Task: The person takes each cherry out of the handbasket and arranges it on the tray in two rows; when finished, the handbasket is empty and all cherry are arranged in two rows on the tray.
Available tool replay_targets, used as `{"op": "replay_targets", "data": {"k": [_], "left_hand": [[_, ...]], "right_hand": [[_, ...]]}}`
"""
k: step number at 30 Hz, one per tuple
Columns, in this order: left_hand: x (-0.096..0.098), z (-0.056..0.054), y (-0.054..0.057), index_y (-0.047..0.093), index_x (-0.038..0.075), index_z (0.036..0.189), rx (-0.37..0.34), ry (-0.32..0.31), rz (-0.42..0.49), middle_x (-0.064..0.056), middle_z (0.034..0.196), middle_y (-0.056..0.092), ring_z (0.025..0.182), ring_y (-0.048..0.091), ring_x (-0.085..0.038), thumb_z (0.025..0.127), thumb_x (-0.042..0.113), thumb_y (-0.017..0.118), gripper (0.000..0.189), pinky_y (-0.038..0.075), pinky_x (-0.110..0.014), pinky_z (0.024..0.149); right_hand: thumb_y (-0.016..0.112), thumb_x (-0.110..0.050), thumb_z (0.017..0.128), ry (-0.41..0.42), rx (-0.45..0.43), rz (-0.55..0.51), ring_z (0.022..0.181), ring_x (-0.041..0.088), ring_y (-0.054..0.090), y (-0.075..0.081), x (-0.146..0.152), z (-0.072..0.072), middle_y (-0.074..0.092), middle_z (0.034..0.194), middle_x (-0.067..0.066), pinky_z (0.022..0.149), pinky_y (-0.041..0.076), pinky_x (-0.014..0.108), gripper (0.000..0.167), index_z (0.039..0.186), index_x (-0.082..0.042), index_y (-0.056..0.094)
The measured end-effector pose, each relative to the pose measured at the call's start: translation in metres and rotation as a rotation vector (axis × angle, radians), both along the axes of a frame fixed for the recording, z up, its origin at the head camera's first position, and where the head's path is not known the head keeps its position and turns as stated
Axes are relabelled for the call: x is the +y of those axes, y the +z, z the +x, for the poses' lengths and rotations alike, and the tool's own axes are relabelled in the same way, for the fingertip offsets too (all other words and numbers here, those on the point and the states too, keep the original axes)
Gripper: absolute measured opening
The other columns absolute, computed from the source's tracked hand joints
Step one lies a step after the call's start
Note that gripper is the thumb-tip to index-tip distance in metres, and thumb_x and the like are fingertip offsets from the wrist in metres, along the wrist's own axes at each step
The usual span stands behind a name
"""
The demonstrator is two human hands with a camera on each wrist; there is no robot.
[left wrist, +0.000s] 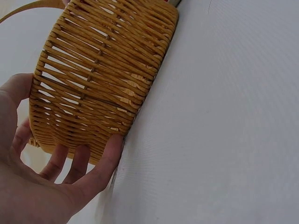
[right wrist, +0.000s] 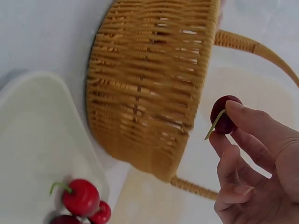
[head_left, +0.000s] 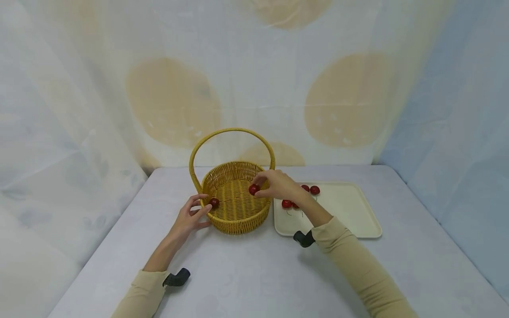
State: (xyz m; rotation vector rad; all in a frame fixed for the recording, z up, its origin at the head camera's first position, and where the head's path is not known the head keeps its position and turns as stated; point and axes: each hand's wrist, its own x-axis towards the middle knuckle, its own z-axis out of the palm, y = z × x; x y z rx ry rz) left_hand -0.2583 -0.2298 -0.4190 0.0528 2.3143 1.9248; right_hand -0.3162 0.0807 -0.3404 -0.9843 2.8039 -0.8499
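A yellow woven basket with a tall arched handle stands on the table. My left hand holds its left side, the thumb at the rim and the other fingers spread along the wicker wall. Just inside the rim by that hand lies a dark red cherry. Over the right part of the basket, my right hand pinches another dark red cherry between thumb and fingertips; its green stem hangs free. Part of the right rim is hidden behind this hand.
To the right of the basket is a cream tray with several red cherries towards its left end, partly covered by my right forearm. Fabric with tan circles hangs behind the white table.
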Motion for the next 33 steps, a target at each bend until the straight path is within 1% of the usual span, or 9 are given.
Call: {"op": "replay_targets", "data": {"k": [3, 7, 10, 12, 18, 22, 24, 29, 33], "left_hand": [[0.000, 0.000, 0.000, 0.039, 0.017, 0.143, -0.006, -0.001, 0.012, -0.014, 0.134, 0.030, 0.129, 0.045, -0.038, 0.095, 0.034, 0.065, 0.057, 0.053, -0.057, 0.097], [0.001, -0.001, 0.000, 0.038, 0.016, 0.144, -0.003, -0.006, 0.021, -0.015, 0.136, 0.030, 0.129, 0.044, -0.039, 0.095, 0.033, 0.064, 0.058, 0.052, -0.058, 0.097], [0.003, -0.001, 0.001, 0.037, 0.015, 0.145, 0.010, -0.014, 0.019, -0.015, 0.135, 0.031, 0.127, 0.045, -0.038, 0.096, 0.033, 0.064, 0.059, 0.052, -0.058, 0.096], [0.004, -0.002, 0.001, 0.037, 0.014, 0.145, 0.015, -0.019, 0.017, -0.015, 0.134, 0.032, 0.126, 0.046, -0.038, 0.096, 0.033, 0.064, 0.060, 0.052, -0.058, 0.096], [0.005, 0.000, 0.004, 0.036, 0.014, 0.146, 0.009, -0.025, 0.017, -0.016, 0.135, 0.032, 0.130, 0.044, -0.041, 0.096, 0.032, 0.064, 0.060, 0.052, -0.059, 0.096], [0.005, 0.000, 0.005, 0.035, 0.013, 0.147, 0.004, -0.017, 0.011, -0.018, 0.138, 0.030, 0.130, 0.044, -0.040, 0.096, 0.032, 0.064, 0.061, 0.051, -0.059, 0.097], [0.005, 0.000, 0.005, 0.035, 0.014, 0.147, 0.001, -0.012, 0.009, -0.018, 0.139, 0.030, 0.131, 0.044, -0.040, 0.096, 0.032, 0.063, 0.061, 0.051, -0.059, 0.097], [0.005, 0.000, 0.005, 0.035, 0.014, 0.146, -0.002, -0.011, 0.010, -0.017, 0.138, 0.030, 0.132, 0.043, -0.041, 0.097, 0.031, 0.063, 0.060, 0.050, -0.060, 0.097], [0.006, 0.000, 0.004, 0.034, 0.012, 0.147, 0.006, -0.020, 0.021, -0.017, 0.137, 0.030, 0.132, 0.042, -0.043, 0.097, 0.030, 0.063, 0.061, 0.050, -0.061, 0.097]], "right_hand": [[0.075, -0.025, 0.088, -0.014, 0.009, -0.027, 0.099, 0.020, 0.064, 0.003, 0.016, 0.002, 0.070, 0.107, 0.002, 0.083, 0.057, 0.034, 0.033, 0.117, -0.013, 0.067], [0.076, -0.024, 0.087, -0.039, 0.028, -0.070, 0.089, 0.017, 0.065, 0.002, 0.039, 0.004, 0.070, 0.103, 0.003, 0.076, 0.057, 0.031, 0.032, 0.115, -0.011, 0.068], [0.076, -0.023, 0.086, -0.073, 0.025, -0.090, 0.083, 0.018, 0.065, -0.002, 0.059, 0.004, 0.070, 0.099, 0.004, 0.073, 0.056, 0.030, 0.031, 0.113, -0.011, 0.068], [0.077, -0.024, 0.086, -0.104, 0.005, -0.089, 0.080, 0.018, 0.065, -0.006, 0.071, 0.005, 0.070, 0.098, 0.003, 0.069, 0.055, 0.029, 0.031, 0.113, -0.012, 0.068], [0.076, -0.025, 0.087, -0.171, -0.034, -0.067, 0.077, 0.023, 0.065, -0.020, 0.103, 0.007, 0.070, 0.100, 0.008, 0.060, 0.053, 0.028, 0.034, 0.116, -0.010, 0.067], [0.076, -0.024, 0.086, -0.206, -0.021, -0.054, 0.084, 0.025, 0.066, -0.027, 0.121, 0.007, 0.071, 0.100, 0.009, 0.064, 0.054, 0.028, 0.034, 0.115, -0.007, 0.067], [0.076, -0.022, 0.086, -0.209, -0.013, -0.050, 0.086, 0.023, 0.066, -0.031, 0.128, 0.007, 0.071, 0.099, 0.010, 0.066, 0.054, 0.028, 0.034, 0.114, -0.005, 0.067], [0.077, -0.020, 0.085, -0.219, -0.015, -0.046, 0.081, 0.020, 0.063, -0.043, 0.138, 0.006, 0.071, 0.093, 0.009, 0.065, 0.049, 0.026, 0.033, 0.111, -0.003, 0.068], [0.077, -0.019, 0.084, -0.223, -0.007, -0.027, 0.085, 0.023, 0.062, -0.054, 0.142, 0.005, 0.070, 0.093, 0.009, 0.066, 0.047, 0.026, 0.032, 0.109, -0.001, 0.068]]}}
